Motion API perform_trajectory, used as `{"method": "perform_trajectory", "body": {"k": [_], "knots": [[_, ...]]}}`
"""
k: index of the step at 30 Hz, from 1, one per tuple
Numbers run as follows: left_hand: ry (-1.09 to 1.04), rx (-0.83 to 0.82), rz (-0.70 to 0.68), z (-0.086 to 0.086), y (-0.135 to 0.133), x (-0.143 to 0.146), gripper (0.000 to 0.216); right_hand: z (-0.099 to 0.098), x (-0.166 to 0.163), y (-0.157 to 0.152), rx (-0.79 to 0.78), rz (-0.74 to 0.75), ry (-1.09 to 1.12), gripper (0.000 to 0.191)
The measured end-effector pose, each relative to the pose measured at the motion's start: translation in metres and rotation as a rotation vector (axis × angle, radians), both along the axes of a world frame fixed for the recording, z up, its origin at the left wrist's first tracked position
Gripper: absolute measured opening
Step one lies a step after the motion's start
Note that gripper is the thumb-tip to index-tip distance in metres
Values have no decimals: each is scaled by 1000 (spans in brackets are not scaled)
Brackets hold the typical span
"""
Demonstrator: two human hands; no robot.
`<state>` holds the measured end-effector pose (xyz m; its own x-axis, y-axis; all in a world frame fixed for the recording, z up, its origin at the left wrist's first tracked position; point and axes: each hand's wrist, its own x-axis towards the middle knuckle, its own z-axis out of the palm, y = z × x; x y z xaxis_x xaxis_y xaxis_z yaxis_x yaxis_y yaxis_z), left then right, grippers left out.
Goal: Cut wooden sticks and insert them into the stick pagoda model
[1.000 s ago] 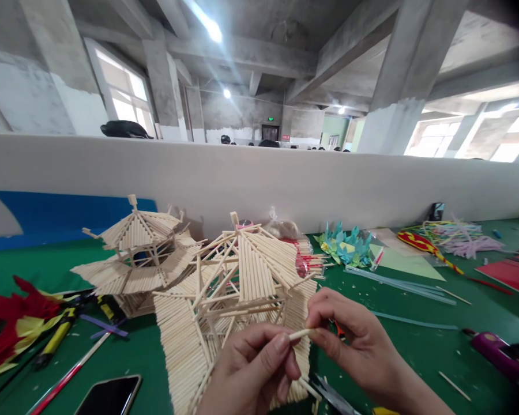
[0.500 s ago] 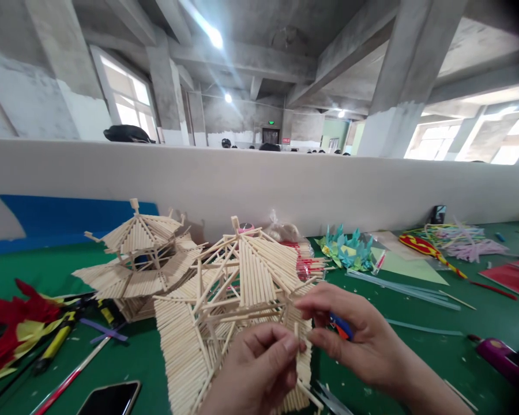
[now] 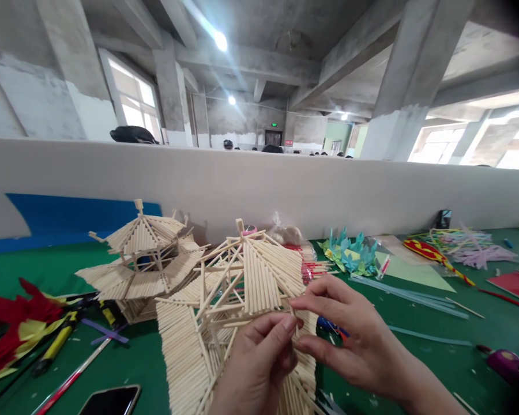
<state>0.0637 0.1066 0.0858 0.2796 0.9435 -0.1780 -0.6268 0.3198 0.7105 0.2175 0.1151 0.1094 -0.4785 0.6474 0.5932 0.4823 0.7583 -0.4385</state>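
Wooden sticks form the pagoda (image 3: 237,300) on the green table (image 3: 415,346) before you. Your left hand (image 3: 255,363) and right hand (image 3: 350,340) meet at its roof edge, fingertips (image 3: 290,323) pinched shut on one stick (image 3: 292,313). A second pagoda (image 3: 142,259) stands behind, left.

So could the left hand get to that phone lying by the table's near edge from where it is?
Probably yes. The left hand pinches a small stick against the near stick pagoda, and the phone lies face up lower left on bare green table. It would have to release the stick first.
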Motion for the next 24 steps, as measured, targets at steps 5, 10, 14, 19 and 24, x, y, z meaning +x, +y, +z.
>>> {"method": "perform_trajectory", "body": {"k": [5,10,14,19,24], "knots": [[-37,-52,0,-4,2,-2,17,4,-2,8,40,-18,-17,29],[-5,-69,60,-7,0,-8,24,11,-4,17,130,-49,-89,27],[2,-80,26,-7,-1,-10,25,14,-5,20,164,-80,-173,25],[16,-37,10,-3,0,-11,22,16,-9,22,233,-84,-246,24],[20,-86,22,2,-2,-11,23,18,-10,24,235,-62,-259,24]]}}
